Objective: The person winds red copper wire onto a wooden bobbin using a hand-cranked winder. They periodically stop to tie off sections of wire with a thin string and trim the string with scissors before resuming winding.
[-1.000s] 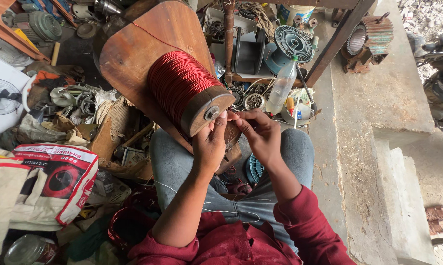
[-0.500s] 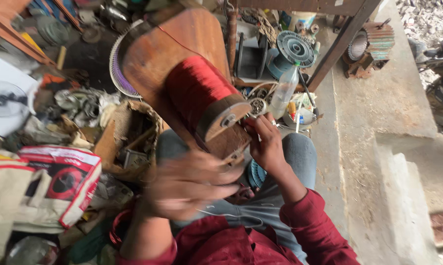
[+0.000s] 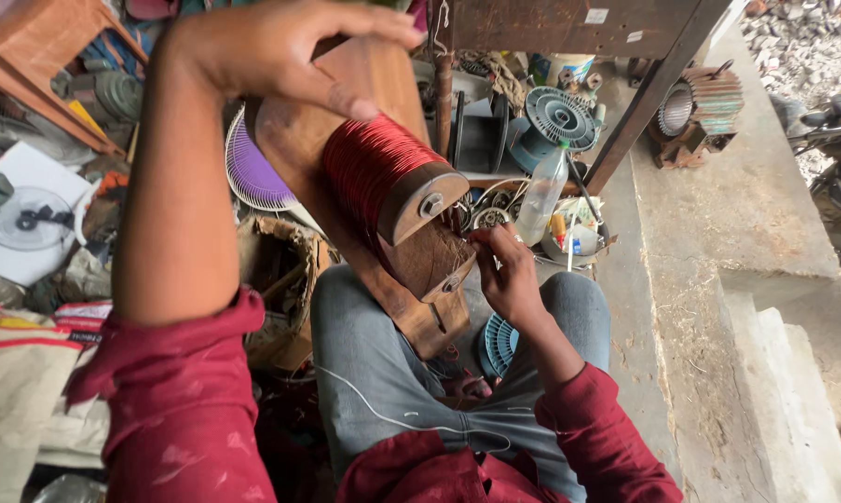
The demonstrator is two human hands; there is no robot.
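Right hand point(image 3: 509, 279) nearest, fingertips pinched narrow on fine wire at wooden block point(image 3: 430, 261), just left of fingers, resting on lap
Spool of red wire point(image 3: 378, 172) above block, long axis slanting up-left, away from that hand
Left hand point(image 3: 280, 47) farther, raised, fingers curled over board top point(image 3: 364, 70), touching wood

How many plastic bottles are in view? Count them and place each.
1: a clear plastic bottle stands upright right of the red wire spool, just above the right hand. The clutter may hide others.
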